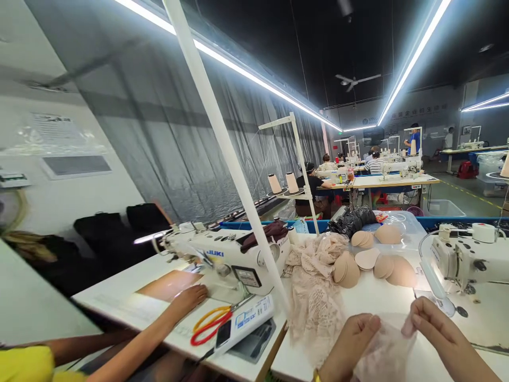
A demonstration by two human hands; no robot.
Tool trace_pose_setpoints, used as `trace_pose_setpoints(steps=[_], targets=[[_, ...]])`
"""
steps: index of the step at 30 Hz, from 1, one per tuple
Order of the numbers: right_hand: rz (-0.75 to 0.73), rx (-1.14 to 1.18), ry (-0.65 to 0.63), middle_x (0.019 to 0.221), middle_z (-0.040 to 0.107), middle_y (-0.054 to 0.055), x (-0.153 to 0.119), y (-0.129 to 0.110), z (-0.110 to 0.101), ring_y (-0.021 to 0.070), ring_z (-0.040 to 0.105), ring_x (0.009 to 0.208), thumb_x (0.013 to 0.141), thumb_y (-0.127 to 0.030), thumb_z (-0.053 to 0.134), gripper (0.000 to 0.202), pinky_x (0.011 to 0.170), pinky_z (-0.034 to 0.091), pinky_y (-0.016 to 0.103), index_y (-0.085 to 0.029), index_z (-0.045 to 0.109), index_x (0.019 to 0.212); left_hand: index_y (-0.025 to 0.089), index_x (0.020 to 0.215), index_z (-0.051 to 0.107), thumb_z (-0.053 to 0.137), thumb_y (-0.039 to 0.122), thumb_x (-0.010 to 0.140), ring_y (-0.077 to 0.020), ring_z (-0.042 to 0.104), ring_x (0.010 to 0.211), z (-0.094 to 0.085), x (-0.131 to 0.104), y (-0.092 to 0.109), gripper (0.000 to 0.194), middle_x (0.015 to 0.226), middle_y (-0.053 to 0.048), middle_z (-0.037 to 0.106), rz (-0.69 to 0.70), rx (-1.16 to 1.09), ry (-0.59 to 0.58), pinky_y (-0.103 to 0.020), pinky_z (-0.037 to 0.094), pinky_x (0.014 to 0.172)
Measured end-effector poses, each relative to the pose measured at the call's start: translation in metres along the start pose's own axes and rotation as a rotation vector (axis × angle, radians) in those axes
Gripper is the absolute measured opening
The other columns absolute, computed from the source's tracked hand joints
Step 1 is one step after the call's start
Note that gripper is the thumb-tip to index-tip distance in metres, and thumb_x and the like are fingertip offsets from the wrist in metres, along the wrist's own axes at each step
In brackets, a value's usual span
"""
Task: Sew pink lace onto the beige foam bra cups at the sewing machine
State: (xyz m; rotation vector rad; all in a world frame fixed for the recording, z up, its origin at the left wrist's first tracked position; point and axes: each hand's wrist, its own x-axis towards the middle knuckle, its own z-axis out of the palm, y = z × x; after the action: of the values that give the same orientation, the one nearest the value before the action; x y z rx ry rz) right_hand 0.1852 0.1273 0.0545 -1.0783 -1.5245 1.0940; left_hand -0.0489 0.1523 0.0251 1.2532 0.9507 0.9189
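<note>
- Left hand (pixel 352 339), gold-coloured band (pixel 317 375) at the wrist: thumb and fingers pinched together on a sheer, pale pink fabric piece (pixel 385 350).
- Right hand (pixel 437 326): thumb and fingertips closed on the same fabric, at its other upper corner.
- Fabric position: spans the gap between the two hands, above the near part of a white tabletop (pixel 358 303); lower portion blurred, runs out of view at the bottom edge.
- Left of the fabric: heaped pale pink lace textile (pixel 318 292) on the tabletop.
- Beyond the hands: rounded beige moulded pads (pixel 347 269), several in overlapping stacks, next to the lace.
- Right side: white industrial sewing machine (pixel 473 260), near the right hand, not touched by it.
- Adjacent table, left: a co-worker's hand (pixel 194 297) rests palm down beside a white JUKI-marked sewing machine (pixel 234 260); yellow sleeve (pixel 27 363) at the lower left corner.
</note>
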Motion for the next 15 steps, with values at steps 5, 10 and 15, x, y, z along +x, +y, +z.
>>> trace_pose_setpoints(steps=[5, 10, 15], targets=[[0.093, 0.193, -0.020, 0.056, 0.057, -0.004, -0.003, 0.011, 0.005, 0.0194, 0.055, 0.057, 0.091, -0.085, 0.060, 0.058, 0.062, 0.045, 0.032, -0.027, 0.062, 0.085, 0.020, 0.100, 0.084, 0.066, 0.073, 0.091, -0.0287, 0.065, 0.113, 0.004, -0.002, 0.026, 0.057, 0.115, -0.012, 0.076, 0.215, 0.337, 0.066, -0.038, 0.044, 0.106], [0.261, 0.425, -0.078, 0.061, 0.064, -0.005, 0.001, 0.028, 0.000, 0.0145, 0.057, 0.050, 0.075, -0.081, 0.083, 0.062, 0.057, 0.036, 0.028, -0.024, 0.066, 0.093, 0.014, 0.094, 0.081, 0.061, 0.068, 0.093, -0.0162, 0.048, 0.065, -0.004, 0.012, 0.037, 0.057, 0.066, 0.001, 0.053, 0.146, 0.351, 0.117, -0.028, 0.039, 0.063], [0.334, 0.515, -0.163, 0.057, 0.060, -0.007, -0.001, 0.028, -0.002, 0.0108, 0.054, 0.048, 0.080, -0.070, 0.088, 0.054, 0.055, 0.032, 0.025, -0.022, 0.062, 0.082, 0.016, 0.090, 0.082, 0.057, 0.069, 0.095, -0.0155, 0.043, 0.059, -0.008, 0.022, 0.041, 0.059, 0.058, 0.003, 0.046, 0.086, 0.408, 0.015, -0.028, 0.039, 0.060]])
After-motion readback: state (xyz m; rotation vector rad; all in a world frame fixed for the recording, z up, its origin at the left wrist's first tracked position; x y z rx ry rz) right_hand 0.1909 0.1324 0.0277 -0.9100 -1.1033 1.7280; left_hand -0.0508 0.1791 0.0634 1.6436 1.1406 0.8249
